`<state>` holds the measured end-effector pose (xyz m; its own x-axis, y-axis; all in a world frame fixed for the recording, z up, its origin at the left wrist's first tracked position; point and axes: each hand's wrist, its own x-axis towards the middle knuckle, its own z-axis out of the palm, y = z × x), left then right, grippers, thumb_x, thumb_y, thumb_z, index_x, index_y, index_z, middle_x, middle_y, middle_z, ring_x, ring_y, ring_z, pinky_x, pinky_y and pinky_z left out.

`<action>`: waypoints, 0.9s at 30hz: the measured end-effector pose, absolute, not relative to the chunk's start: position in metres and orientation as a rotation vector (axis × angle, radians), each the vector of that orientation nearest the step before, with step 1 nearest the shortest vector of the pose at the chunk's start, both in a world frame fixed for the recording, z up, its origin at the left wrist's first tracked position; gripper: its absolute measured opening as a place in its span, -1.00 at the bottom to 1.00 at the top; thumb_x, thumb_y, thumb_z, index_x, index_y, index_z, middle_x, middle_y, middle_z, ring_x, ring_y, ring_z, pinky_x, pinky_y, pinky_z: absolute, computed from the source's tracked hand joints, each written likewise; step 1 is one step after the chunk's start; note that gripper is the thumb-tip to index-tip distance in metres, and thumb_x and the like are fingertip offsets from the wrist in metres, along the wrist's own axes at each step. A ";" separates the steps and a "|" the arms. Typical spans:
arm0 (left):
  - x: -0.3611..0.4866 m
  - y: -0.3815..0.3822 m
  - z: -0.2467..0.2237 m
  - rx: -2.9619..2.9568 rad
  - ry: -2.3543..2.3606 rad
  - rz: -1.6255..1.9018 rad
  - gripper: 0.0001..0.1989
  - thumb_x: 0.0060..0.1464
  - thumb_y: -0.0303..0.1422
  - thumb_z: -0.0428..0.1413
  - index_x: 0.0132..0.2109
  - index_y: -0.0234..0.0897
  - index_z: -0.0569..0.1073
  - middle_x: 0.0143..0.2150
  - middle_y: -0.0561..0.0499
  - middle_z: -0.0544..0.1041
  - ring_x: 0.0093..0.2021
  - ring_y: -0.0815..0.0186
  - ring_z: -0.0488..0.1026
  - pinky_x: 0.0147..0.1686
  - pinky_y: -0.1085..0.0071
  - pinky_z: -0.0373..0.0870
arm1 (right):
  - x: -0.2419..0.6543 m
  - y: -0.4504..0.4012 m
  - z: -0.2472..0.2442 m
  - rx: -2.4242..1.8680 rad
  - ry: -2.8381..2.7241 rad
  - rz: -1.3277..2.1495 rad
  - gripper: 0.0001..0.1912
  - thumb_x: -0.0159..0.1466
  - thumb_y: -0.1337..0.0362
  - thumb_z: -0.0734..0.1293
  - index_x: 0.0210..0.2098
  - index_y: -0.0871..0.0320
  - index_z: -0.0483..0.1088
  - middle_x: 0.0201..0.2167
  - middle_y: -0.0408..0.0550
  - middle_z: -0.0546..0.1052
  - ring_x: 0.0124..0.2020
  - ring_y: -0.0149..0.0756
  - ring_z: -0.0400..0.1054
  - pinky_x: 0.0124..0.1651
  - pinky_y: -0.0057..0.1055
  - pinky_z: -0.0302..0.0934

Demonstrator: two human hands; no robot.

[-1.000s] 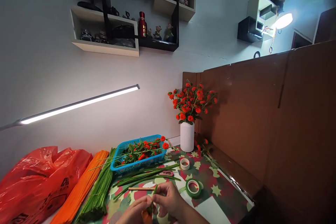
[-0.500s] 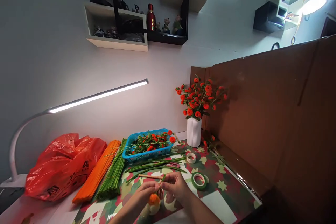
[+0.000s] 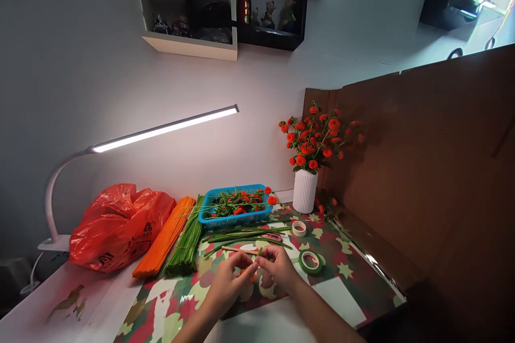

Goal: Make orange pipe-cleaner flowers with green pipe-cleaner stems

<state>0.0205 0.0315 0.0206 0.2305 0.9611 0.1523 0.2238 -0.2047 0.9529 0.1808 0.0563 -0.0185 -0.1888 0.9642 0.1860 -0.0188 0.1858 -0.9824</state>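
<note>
Stem (image 3: 259, 251) with green tip forward

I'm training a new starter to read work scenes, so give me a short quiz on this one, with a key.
1. True or false: the left hand and right hand are close together.
2. Which is nearest the white vase? A) green tape roll B) pale tape roll C) red bag
3. Fill in: the orange bundle lies beside the ____ bundle.

Key: 1 true; 2 B; 3 green.
</note>
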 end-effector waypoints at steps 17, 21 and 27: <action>0.015 0.025 0.024 0.543 0.575 0.519 -0.85 -0.11 -0.36 0.14 -0.50 -0.39 0.43 -0.51 0.06 0.40 -0.56 0.46 0.30 -0.17 0.38 0.31 | 0.186 0.045 0.006 -0.753 -1.560 1.189 -0.64 -0.04 0.00 0.49 -0.56 0.20 0.49 -0.56 -0.17 0.35 -0.46 -0.40 0.22 -0.34 -0.44 0.12; 0.020 0.026 0.015 0.530 0.563 0.468 -0.82 -0.10 -0.30 0.13 -0.52 -0.35 0.41 -0.58 0.04 0.36 -0.42 0.29 0.44 -0.37 0.46 0.26 | 0.185 0.045 0.003 -0.765 -1.503 1.149 -0.66 -0.04 0.02 0.50 -0.57 0.20 0.49 -0.55 -0.16 0.37 -0.44 -0.39 0.25 -0.33 -0.44 0.14; 0.026 0.021 0.021 0.505 0.617 0.576 -0.84 -0.07 -0.36 0.10 -0.51 -0.36 0.42 -0.59 0.09 0.35 -0.58 0.45 0.28 -0.33 0.44 0.27 | 0.186 0.050 -0.006 -0.712 -1.478 1.531 -0.52 -0.02 -0.06 0.47 -0.35 0.25 0.48 -0.53 -0.13 0.43 -0.50 -0.40 0.32 -0.37 -0.43 0.19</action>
